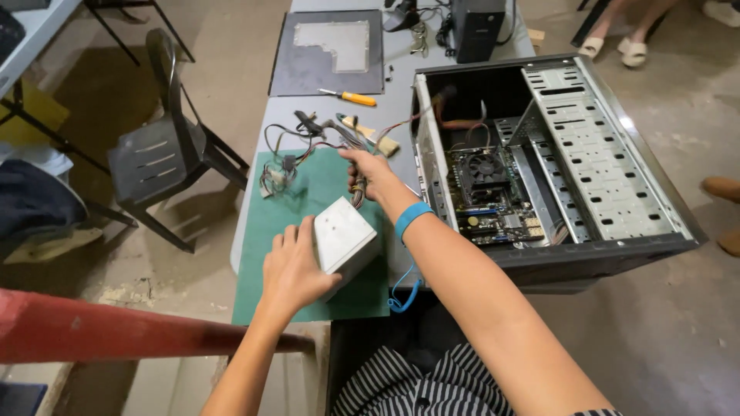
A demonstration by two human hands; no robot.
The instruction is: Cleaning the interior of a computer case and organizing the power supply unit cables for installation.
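Observation:
My left hand (291, 268) grips the near side of a grey metal power supply box (347, 233) that rests on a green mat (308, 196). My right hand (371, 172), with a blue strap on its wrist (412, 217), is closed around the bundle of cables (339, 139) coming out of the box's far end. The cables trail away to the left across the mat and grey table (401, 85). An open computer case (555, 154) lies on its side just right of my right hand, its motherboard and fan (486, 166) showing.
A yellow-handled screwdriver (351, 97) and the case's side panel (330, 52) lie further up the table. A black box (476, 29) stands at the far end. A black chair (166, 146) is to the left, a red bar (116, 327) near me. Someone's sandalled feet (617, 50) are at top right.

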